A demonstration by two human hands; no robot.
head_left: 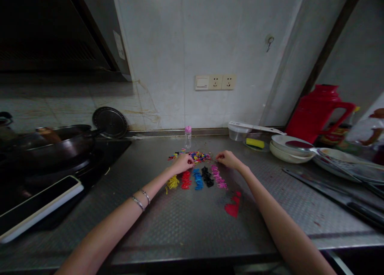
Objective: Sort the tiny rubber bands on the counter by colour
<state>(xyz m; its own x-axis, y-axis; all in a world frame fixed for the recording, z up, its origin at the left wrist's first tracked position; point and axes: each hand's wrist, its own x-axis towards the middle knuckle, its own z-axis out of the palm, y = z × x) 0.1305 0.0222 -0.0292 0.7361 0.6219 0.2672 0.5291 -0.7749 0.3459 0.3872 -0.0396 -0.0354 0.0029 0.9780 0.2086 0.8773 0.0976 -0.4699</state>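
Note:
Small bands in mixed colours form a pile (199,156) on the metal counter. In front of it lie separate groups side by side: yellow (173,182), red (186,180), blue (198,179), black (207,177) and pink (219,177). My left hand (182,163) is at the left part of the mixed pile, above the red and yellow groups, its fingers pinched on something too small to make out. My right hand (227,159) is just right of the pile, above the pink group, with fingertips pressed together; what they hold is too small to tell.
A pink-capped bottle (188,137) stands behind the pile. Red heart shapes (233,207) mark the counter (168,231). A pan (60,143) and a white-edged device (42,207) are left. Bowls (289,151), a yellow sponge (255,143), a red thermos (315,115) and a knife (324,189) are right.

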